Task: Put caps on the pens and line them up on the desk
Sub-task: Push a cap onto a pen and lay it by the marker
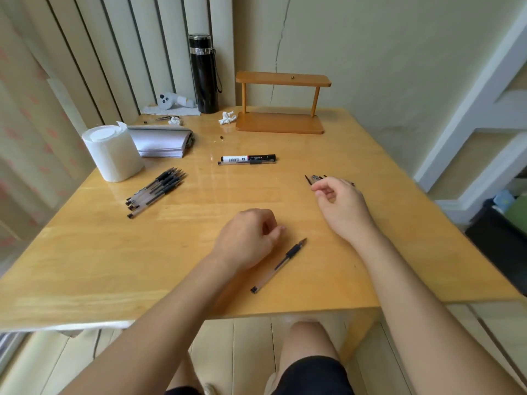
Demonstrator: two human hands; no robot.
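Observation:
An uncapped clear pen (pixel 278 266) with a black grip lies slanted on the wooden desk (pixel 114 266) near its front edge. Just left of it rests my left hand (pixel 248 238), fingers curled, holding nothing I can see. My right hand (pixel 340 205) hovers over a small heap of black pen caps (pixel 313 178) at the right, fingers loosely bent, nothing visibly in them. A bundle of several uncapped pens (pixel 155 192) lies at the left. At mid-desk a capped clear pen (pixel 246 163) lies side by side with a black and white marker (pixel 248 158).
A paper roll (pixel 112 152) and a closed notebook (pixel 161 142) stand at the left. At the back are a black flask (pixel 204 74), a small wooden shelf (pixel 281 102), crumpled tissue (pixel 227 117) and a small grey toy (pixel 171 100). The desk's front edge is close to my arms.

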